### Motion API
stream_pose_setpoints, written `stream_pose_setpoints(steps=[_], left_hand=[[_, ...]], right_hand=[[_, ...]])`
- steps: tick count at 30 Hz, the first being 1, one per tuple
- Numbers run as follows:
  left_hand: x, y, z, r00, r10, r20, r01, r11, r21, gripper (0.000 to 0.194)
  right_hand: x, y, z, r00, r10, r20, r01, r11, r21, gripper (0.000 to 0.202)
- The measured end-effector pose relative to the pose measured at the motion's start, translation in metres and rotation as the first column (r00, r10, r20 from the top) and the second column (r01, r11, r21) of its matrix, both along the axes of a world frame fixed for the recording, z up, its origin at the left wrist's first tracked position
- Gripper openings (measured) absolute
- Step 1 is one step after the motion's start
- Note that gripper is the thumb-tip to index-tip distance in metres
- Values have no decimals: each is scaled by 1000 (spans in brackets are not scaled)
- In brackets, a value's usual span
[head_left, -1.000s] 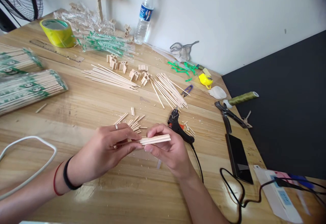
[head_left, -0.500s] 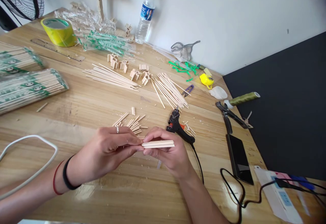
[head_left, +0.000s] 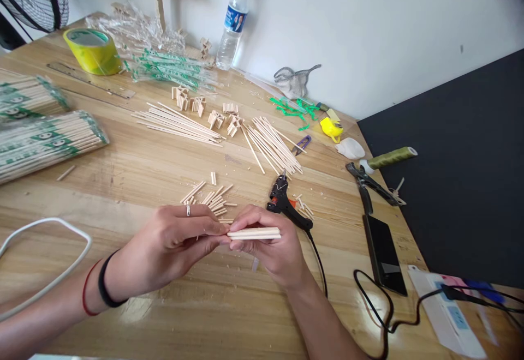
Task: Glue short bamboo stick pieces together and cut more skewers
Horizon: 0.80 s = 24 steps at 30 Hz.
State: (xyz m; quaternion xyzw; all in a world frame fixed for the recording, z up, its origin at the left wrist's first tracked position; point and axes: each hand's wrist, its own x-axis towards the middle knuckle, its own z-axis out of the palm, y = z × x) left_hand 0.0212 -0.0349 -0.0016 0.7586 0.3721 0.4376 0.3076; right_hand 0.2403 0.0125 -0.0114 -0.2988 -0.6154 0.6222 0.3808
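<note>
A few short sticks (head_left: 256, 233) were held side by side over the table (head_left: 135, 202), nr. its front edge. Their L end was pinched b/w thumb & fingers of the L hand (head_left: 180, 234); the R hand (head_left: 276, 248) was closed about them from the other side, fingertips of both nearly meeting. Whether the sticks had been glued together or were only being lined up couldn't be told.

As for progress, several small stick clusters (head_left: 216, 120) were seen standing toward the back, prob. finished pcs. A tree-shaped model (head_left: 159, 5), cut off by the top edge of view, was stood by the wall & looked well built up.

Much was apparently left, though. A loose heap of cut pcs. (head_left: 216, 199) was lying unjoined just beyond the hands, w/ some smaller offcuts (head_left: 305, 207) by the glue gun (head_left: 282, 199). The gun was laid down, untouched, its cord run off twd. the front. Two spreads of long sticks, one L (head_left: 180, 125) & one R (head_left: 274, 144) of the clusters, were uncut, & more stock was kept in the plastic-wrapped packs (head_left: 49, 142) at far L.
</note>
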Motion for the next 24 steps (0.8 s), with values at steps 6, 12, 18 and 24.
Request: stream_pose_setpoints(steps=[6,12,18,24], left_hand=[[0,1,-2,1000,10,19,-9,998,-66,16],[4,4,1,988,100,120,-43,912,-408,17],[5,5,4,981,98,167,17,817,-576,28],[5,4,6,986,95,139,12,784,-620,33]], right_hand=[[-1,-1,-1,1000,-6,-8,5,991,-131,16],[-1,2,-3,997,-69,-14,63,964,-259,27],[-2,4,0,996,-71,46,78,981,-177,20],[4,7,-5,983,-169,69,174,982,-68,20]])
